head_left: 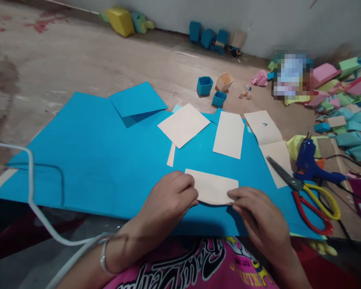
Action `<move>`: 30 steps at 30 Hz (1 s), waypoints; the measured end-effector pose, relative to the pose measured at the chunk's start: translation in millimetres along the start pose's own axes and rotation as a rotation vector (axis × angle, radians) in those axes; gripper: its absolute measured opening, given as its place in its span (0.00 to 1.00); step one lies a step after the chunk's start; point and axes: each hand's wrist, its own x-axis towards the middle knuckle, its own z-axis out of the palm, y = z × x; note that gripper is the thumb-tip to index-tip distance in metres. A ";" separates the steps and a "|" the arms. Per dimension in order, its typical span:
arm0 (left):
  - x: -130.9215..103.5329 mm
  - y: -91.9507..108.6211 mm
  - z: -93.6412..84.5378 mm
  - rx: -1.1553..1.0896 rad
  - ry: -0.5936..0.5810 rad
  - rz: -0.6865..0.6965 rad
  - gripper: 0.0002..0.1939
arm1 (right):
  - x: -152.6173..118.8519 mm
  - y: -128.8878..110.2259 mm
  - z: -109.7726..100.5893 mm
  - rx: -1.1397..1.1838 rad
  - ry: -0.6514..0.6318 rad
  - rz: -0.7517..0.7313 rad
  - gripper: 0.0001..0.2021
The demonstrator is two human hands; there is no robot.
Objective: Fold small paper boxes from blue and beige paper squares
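Pressure from one side could crookedly crease our pale peach rectangular paper (pixel 213 186) on the large blue paper sheet (pixel 87 160), near side, where our bare left hand (pixel 173 192) pinches its left end, fingers curled nearly closed, and our bare right hand (pixel 263 216) grips its right between thumb and fingers.

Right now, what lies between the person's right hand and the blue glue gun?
In the head view, the scissors lie between the right hand and the glue gun, partly over the blue paper.
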 end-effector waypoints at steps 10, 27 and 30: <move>4.5 5.4 6.2 0.085 0.043 -0.010 0.16 | 1.4 -10.0 8.4 -0.030 0.150 0.077 0.05; 4.7 3.6 1.5 0.151 0.039 -0.048 0.13 | 6.9 -7.7 9.7 -0.114 0.126 0.141 0.11; 6.5 3.5 1.7 0.160 0.019 -0.061 0.12 | 6.3 -12.5 12.0 -0.181 0.169 0.153 0.05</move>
